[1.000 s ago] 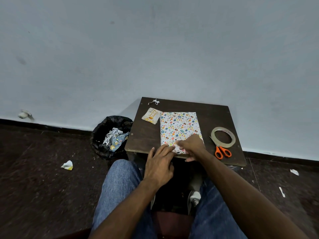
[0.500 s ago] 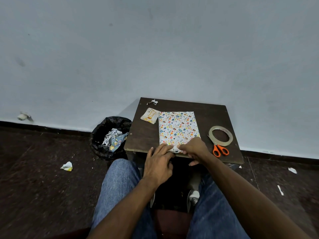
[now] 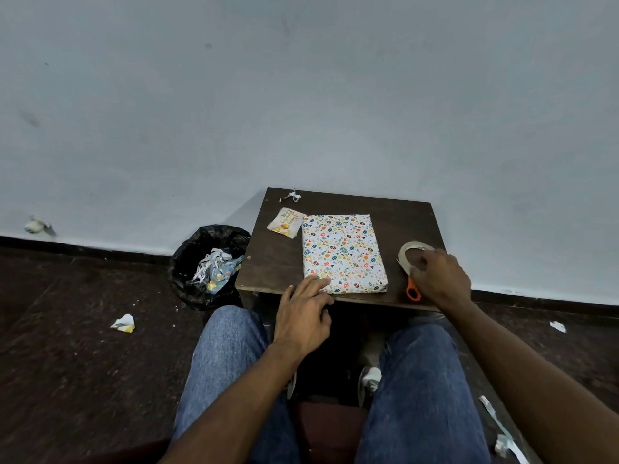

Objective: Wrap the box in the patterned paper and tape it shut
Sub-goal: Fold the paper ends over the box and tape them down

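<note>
Paper folds on the patterned-paper-wrapped flat box (image 3: 343,252) may spring open: left hand (image 3: 303,316) only presses flat-fingered, right hand (image 3: 440,279) curls onto the beige tape roll (image 3: 410,254).

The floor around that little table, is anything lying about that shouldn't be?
Yes. Crumpled paper scraps lie on the dark floor instead of in the bin; another scrap sits at the table's far edge. The wrapped box itself looks neat.

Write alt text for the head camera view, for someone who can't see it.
A seated person's left hand rests fingers on a box wrapped in patterned paper on a small dark table, while the right hand reaches onto a tape roll above orange-handled scissors.
</note>
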`<action>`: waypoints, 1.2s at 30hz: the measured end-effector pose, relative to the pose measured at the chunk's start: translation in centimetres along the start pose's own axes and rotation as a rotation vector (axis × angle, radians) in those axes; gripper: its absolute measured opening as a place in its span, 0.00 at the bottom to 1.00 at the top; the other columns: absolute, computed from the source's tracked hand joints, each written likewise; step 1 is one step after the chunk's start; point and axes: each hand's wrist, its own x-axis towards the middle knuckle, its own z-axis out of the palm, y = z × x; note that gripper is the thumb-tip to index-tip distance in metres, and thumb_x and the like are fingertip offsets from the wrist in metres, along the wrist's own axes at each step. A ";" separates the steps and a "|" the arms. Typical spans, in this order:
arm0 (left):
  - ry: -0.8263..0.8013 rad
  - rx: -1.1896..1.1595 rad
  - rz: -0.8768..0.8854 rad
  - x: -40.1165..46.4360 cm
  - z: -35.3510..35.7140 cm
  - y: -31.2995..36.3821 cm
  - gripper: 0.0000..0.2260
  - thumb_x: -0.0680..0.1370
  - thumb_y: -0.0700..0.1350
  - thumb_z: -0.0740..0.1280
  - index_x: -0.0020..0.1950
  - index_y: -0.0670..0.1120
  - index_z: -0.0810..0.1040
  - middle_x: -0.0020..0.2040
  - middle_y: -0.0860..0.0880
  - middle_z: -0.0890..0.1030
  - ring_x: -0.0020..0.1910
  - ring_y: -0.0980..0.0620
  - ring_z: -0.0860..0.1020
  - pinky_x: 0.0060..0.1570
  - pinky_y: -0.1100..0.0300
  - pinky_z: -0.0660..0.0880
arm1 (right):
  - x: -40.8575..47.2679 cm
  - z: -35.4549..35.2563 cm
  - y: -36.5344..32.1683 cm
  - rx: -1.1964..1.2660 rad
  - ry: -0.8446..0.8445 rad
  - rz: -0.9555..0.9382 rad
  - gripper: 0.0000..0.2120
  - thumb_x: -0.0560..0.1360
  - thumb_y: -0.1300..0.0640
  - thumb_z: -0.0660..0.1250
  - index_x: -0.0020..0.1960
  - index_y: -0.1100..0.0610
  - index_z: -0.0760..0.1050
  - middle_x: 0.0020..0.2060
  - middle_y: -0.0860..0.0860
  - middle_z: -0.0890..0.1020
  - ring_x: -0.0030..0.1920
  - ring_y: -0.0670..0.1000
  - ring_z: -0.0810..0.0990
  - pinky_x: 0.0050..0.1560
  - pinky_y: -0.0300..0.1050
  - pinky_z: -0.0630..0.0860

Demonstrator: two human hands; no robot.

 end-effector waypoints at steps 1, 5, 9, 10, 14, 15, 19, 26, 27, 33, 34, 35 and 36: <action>-0.005 0.001 -0.001 0.0 0.0 0.0 0.12 0.75 0.43 0.65 0.57 0.52 0.81 0.74 0.58 0.67 0.77 0.57 0.57 0.74 0.48 0.56 | 0.3 0.2 0.8 -0.049 -0.058 -0.008 0.14 0.76 0.53 0.64 0.60 0.54 0.78 0.60 0.56 0.78 0.60 0.60 0.75 0.55 0.54 0.74; -0.014 0.001 -0.003 0.0 -0.1 0.1 0.12 0.75 0.43 0.65 0.57 0.52 0.81 0.74 0.59 0.67 0.77 0.57 0.56 0.74 0.47 0.56 | 0.8 1.4 2.4 -0.106 -0.115 0.020 0.15 0.78 0.53 0.62 0.61 0.58 0.77 0.62 0.58 0.77 0.63 0.60 0.72 0.58 0.57 0.72; -0.019 -0.020 -0.008 0.1 -0.2 0.1 0.12 0.75 0.43 0.65 0.57 0.51 0.81 0.73 0.59 0.67 0.77 0.57 0.56 0.74 0.48 0.56 | 0.8 1.8 1.9 -0.101 -0.094 0.046 0.11 0.77 0.56 0.60 0.53 0.58 0.80 0.56 0.58 0.79 0.60 0.60 0.73 0.55 0.55 0.73; -0.021 -0.023 -0.010 0.1 -0.3 0.1 0.12 0.75 0.43 0.65 0.57 0.51 0.81 0.73 0.59 0.67 0.77 0.58 0.56 0.74 0.49 0.55 | 0.8 1.8 1.7 -0.099 -0.084 0.047 0.11 0.77 0.57 0.60 0.51 0.58 0.80 0.55 0.58 0.79 0.59 0.60 0.73 0.54 0.54 0.73; -0.017 -0.040 -0.012 0.1 -0.4 0.1 0.11 0.75 0.43 0.65 0.56 0.52 0.81 0.73 0.59 0.68 0.76 0.58 0.57 0.74 0.48 0.57 | 0.9 2.0 1.1 0.007 0.046 0.019 0.09 0.75 0.59 0.63 0.47 0.59 0.82 0.52 0.58 0.81 0.55 0.61 0.77 0.51 0.54 0.75; -0.017 -0.040 -0.013 0.2 -0.4 0.1 0.11 0.75 0.43 0.66 0.56 0.52 0.81 0.73 0.59 0.68 0.76 0.58 0.57 0.74 0.48 0.57 | 0.8 2.1 0.9 0.052 0.085 0.001 0.08 0.75 0.59 0.64 0.46 0.58 0.82 0.51 0.59 0.82 0.53 0.61 0.78 0.50 0.54 0.76; 0.014 -0.071 -0.034 0.4 -0.5 0.3 0.11 0.75 0.42 0.66 0.55 0.52 0.81 0.70 0.59 0.71 0.74 0.58 0.61 0.74 0.48 0.56 | 0.5 2.0 -0.5 0.216 0.167 -0.080 0.06 0.74 0.59 0.66 0.45 0.57 0.82 0.43 0.57 0.84 0.45 0.60 0.80 0.45 0.52 0.76; -0.002 -0.080 -0.049 0.4 -0.9 0.6 0.10 0.76 0.43 0.66 0.55 0.52 0.81 0.70 0.60 0.71 0.74 0.59 0.61 0.74 0.47 0.56 | -0.6 3.2 -3.1 0.184 0.153 -0.157 0.06 0.76 0.58 0.66 0.49 0.57 0.80 0.44 0.56 0.85 0.48 0.59 0.81 0.62 0.59 0.72; -0.005 -0.081 -0.051 0.4 -0.9 0.6 0.10 0.76 0.43 0.66 0.55 0.52 0.81 0.71 0.60 0.71 0.75 0.59 0.60 0.74 0.47 0.55 | -0.8 3.4 -3.1 0.194 0.145 -0.165 0.06 0.77 0.58 0.66 0.50 0.58 0.80 0.45 0.56 0.85 0.49 0.59 0.81 0.64 0.59 0.71; 0.083 -0.239 -0.103 1.5 -1.0 0.5 0.08 0.74 0.43 0.68 0.50 0.52 0.83 0.60 0.58 0.81 0.63 0.57 0.75 0.69 0.42 0.65 | -2.3 4.2 -3.5 0.225 0.219 -0.380 0.04 0.74 0.61 0.71 0.48 0.58 0.77 0.44 0.54 0.83 0.48 0.58 0.80 0.66 0.63 0.69; 0.115 -0.313 -0.140 1.8 -1.1 0.6 0.07 0.74 0.44 0.69 0.49 0.52 0.84 0.56 0.57 0.83 0.58 0.56 0.78 0.66 0.43 0.68 | -2.6 4.4 -3.8 0.225 0.239 -0.428 0.05 0.74 0.62 0.72 0.48 0.58 0.77 0.43 0.53 0.82 0.47 0.58 0.80 0.65 0.64 0.69; 0.138 -0.396 -0.188 2.2 -1.4 0.7 0.07 0.74 0.47 0.69 0.50 0.52 0.84 0.52 0.56 0.84 0.53 0.56 0.80 0.64 0.45 0.72 | -2.9 4.5 -4.2 0.234 0.259 -0.474 0.05 0.73 0.62 0.71 0.48 0.58 0.77 0.42 0.53 0.82 0.47 0.57 0.80 0.64 0.63 0.70; 0.153 -0.485 -0.236 2.5 -1.7 0.9 0.07 0.75 0.49 0.69 0.51 0.51 0.84 0.50 0.56 0.84 0.51 0.56 0.81 0.62 0.48 0.74 | -3.2 4.7 -4.7 0.247 0.279 -0.519 0.05 0.72 0.61 0.70 0.48 0.58 0.76 0.42 0.52 0.82 0.46 0.56 0.79 0.63 0.62 0.71</action>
